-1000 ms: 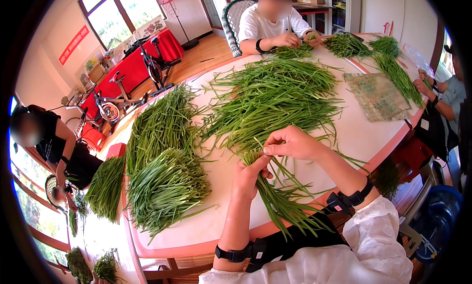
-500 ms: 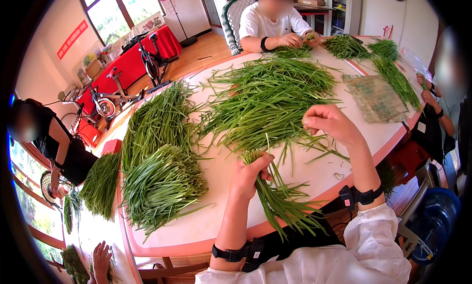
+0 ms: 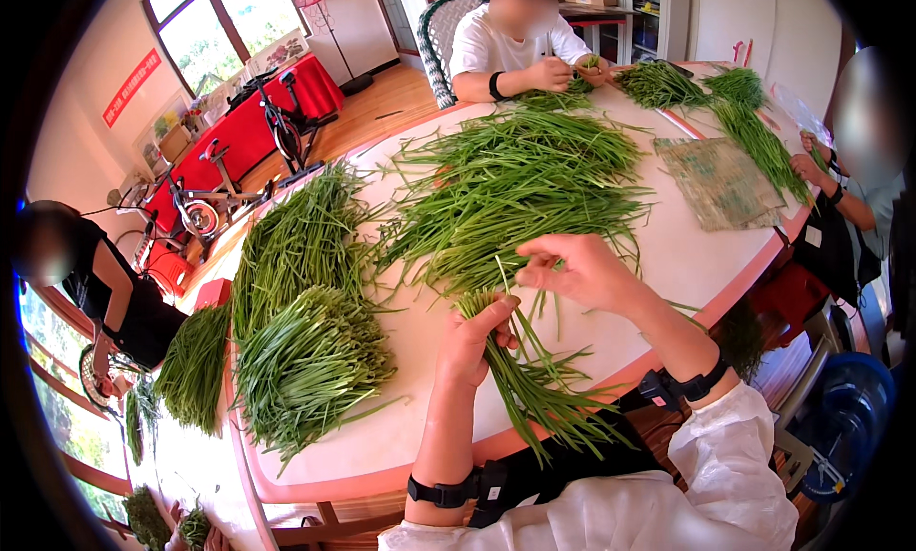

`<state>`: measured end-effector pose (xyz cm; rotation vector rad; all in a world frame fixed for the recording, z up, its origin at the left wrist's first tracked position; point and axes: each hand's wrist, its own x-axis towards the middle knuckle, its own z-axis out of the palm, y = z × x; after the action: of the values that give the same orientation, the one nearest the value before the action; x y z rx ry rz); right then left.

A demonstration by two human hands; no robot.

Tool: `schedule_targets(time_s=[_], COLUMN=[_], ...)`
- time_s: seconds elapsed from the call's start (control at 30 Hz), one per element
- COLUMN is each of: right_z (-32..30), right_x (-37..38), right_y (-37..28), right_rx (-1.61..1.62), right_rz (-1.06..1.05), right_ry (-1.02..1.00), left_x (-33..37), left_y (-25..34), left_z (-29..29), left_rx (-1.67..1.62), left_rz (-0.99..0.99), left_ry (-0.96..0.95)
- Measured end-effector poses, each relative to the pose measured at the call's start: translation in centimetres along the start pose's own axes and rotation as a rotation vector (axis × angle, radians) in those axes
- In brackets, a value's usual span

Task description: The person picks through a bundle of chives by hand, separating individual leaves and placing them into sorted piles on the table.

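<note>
My left hand [image 3: 475, 339] is closed round a small bunch of green chives [image 3: 544, 398], held over the table's near edge. The bunch's leafy ends hang down to the right. A single pale stalk [image 3: 502, 272] sticks up above the fist. Just right of that stalk is my right hand [image 3: 580, 276], its fingers bent and thumb apart, with nothing visible between them. Beyond my hands lies a large loose pile of chives [image 3: 525, 193]. To the left sit a tidy stack of chives [image 3: 310, 370] and a looser heap [image 3: 296, 246] behind it.
The white table [image 3: 429, 413] has a pink rim. A worn greenish mat [image 3: 718, 184] lies at its right. Across the table a person [image 3: 520, 50] handles chives; other people work at the right and left. A blue tub [image 3: 849, 417] stands on the floor at lower right.
My right hand has moved left and slightly down toward the upright stalk, and its fingers have parted. My left hand keeps its hold on the chives.
</note>
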<state>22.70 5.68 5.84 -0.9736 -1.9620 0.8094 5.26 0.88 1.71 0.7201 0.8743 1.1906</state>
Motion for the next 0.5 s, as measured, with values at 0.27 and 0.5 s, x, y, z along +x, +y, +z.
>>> schedule_targets(time_s=[0.27, 0.5], right_z=[-0.4, -5.9], right_x=[1.5, -2.2], right_y=[0.8, 6.3], right_rx=[-0.076, -0.288], right_rz=[0.074, 0.024], right_ry=[0.074, 0.077], left_x=[0.5, 1.0], left_y=[0.0, -0.6], left_z=[-0.3, -0.4], left_rx=[-0.015, -0.164], left_rz=[-0.012, -0.014], left_ry=[-0.058, -0.033])
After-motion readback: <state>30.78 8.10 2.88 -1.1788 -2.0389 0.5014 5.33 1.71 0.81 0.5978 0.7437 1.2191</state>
